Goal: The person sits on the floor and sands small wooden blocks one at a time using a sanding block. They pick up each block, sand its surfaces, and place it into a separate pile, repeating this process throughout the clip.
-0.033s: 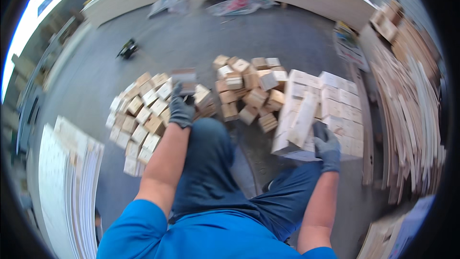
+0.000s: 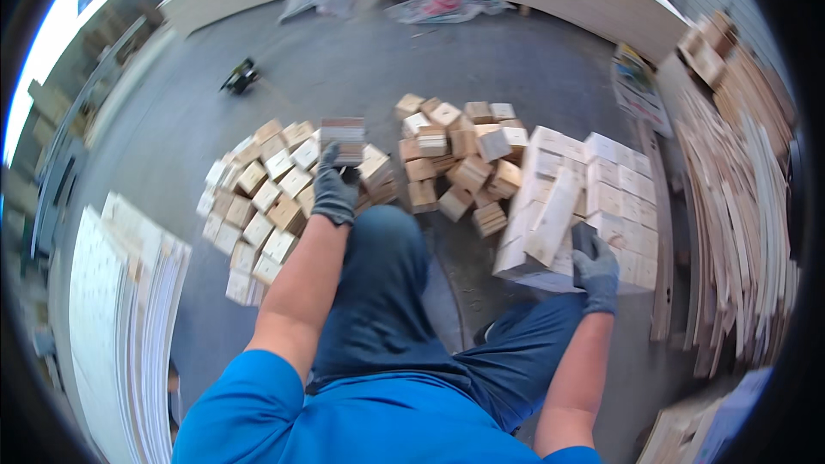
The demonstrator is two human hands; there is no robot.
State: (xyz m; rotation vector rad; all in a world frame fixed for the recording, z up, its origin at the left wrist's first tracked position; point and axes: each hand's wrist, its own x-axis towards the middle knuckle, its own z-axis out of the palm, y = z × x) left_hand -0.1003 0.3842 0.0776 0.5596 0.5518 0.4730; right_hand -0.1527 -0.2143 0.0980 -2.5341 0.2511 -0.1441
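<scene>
My left hand (image 2: 336, 191), in a grey glove, is closed on a plywood block (image 2: 344, 131) with brown layered stripes. It holds the block above the right side of a left-hand pile of pale wooden blocks (image 2: 277, 163). Also gloved, my right hand (image 2: 596, 275) grips a dark, flat-faced, box-shaped thing (image 2: 584, 239) whose kind I cannot make out. That hand is by the near edge of a neat stack of pale blocks (image 2: 620, 176). A short pale board (image 2: 552, 216) lies slantwise on this stack, just left of the dark thing.
A jumbled pile of wooden blocks (image 2: 471, 174) lies between the left pile and the stack. Long wood strips (image 2: 730, 206) fill the right side; pale panels (image 2: 120, 309) stand at the left. A small dark tool (image 2: 240, 76) rests on the floor beyond.
The whole view has shifted slightly, so floor things appear a little farther right. Both hands keep their holds, and the piles look the same.
</scene>
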